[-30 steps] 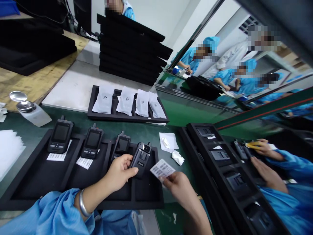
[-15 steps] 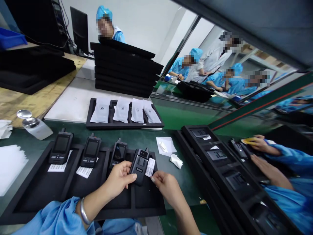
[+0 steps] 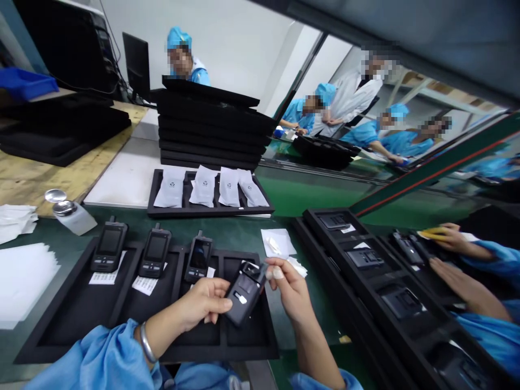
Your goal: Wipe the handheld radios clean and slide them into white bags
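Note:
My left hand point(image 3: 205, 303) grips a black handheld radio point(image 3: 246, 298) by its lower side, back face up and tilted. A pale, shiny patch shows on its back. My right hand point(image 3: 290, 287) pinches at the radio's top corner by the stub antenna; whether a label is also between those fingers is hidden. Below both hands lies a black foam tray point(image 3: 69, 319). Along its far side rest three more radios, screens up: a left one point(image 3: 109, 246), a middle one point(image 3: 155, 252) and a right one point(image 3: 199, 257). White barcode labels point(image 3: 148, 284) stick out beneath them.
Behind stands another tray with several white pouches point(image 3: 202, 187), below stacked black trays point(image 3: 211, 130). White sheets point(image 3: 26, 276) and a dispenser bottle point(image 3: 75, 216) are at left. Crumpled paper point(image 3: 278, 244) lies right. More radio trays point(image 3: 345, 281) and a co-worker's hands point(image 3: 455, 276) are further right.
The held radio has turned clockwise and tilted, so its printed back no longer reads. My right hand has risen from the barcode label beside it to the antenna corner.

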Available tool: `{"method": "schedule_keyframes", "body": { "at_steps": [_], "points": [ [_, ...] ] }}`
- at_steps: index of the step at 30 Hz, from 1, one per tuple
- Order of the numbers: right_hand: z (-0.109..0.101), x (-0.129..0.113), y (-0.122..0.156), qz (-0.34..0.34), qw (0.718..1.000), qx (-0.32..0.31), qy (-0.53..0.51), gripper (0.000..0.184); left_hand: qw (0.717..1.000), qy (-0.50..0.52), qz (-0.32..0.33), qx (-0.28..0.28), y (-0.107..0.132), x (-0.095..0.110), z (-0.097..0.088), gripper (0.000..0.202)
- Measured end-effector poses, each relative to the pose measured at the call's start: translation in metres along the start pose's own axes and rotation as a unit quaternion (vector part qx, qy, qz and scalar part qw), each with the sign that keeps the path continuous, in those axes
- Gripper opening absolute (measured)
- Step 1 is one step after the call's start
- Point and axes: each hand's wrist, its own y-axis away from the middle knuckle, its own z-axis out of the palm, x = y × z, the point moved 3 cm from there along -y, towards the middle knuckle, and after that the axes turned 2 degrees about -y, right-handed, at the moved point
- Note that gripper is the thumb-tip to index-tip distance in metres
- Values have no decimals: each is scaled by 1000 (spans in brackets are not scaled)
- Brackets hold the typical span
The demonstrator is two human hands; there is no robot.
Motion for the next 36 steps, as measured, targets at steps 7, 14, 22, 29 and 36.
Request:
{"method": "schedule_keyframes", "body": {
  "at_steps": [7, 14, 22, 29, 36],
  "points": [
    [7, -29, -6, -46, 992, -112, 44, 38, 994, 41, -44, -95, 3, -10, 3, 57],
    [2, -34, -18, -15, 977, -51, 206, 36, 991, 85, -39, -97, -4, -19, 10, 67],
    [59, -60, -75, -4, 745, -156, 648, 13, 999, 1, -18, 35, -10, -34, 11, 79],
    [101, -48, -109, -24, 713, -186, 676, 15, 972, -188, 62, 123, -3, -22, 2, 35],
    [117, -40, -125, -15, 709, -179, 682, 19, 939, -297, 93, 143, 2, -11, 2, 20]
  ]
}}
